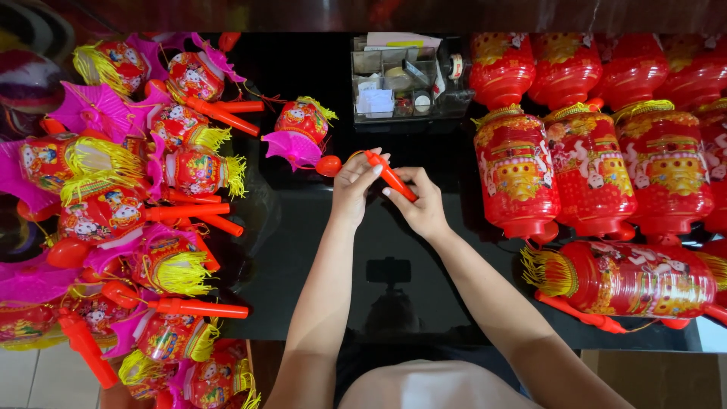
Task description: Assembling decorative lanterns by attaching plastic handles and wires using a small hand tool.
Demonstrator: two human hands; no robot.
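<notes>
Both hands meet over the middle of the black glossy surface (pixel 303 250). The left hand (pixel 354 185) is closed around the upper end of an orange plastic handle (pixel 391 178), fingers curled over it; the right hand (pixel 421 204) pinches the lower end of the same handle between thumb and fingertips. The handle lies tilted, running from upper left to lower right between the two hands, held just above the surface. Just left of the left hand sits a small red lantern (pixel 304 125) with a pink fan-shaped fringe and a red ball at its tip — the ball nearly touches the left hand. A heap of similar small lanterns (pixel 144 212) with yellow tassels and orange handles covers the left side. On the right, large red cylindrical lanterns (pixel 591 167) stand in rows — one lies on its side near the front edge. A clear plastic organiser box (pixel 401 79) stands at the back centre.
</notes>
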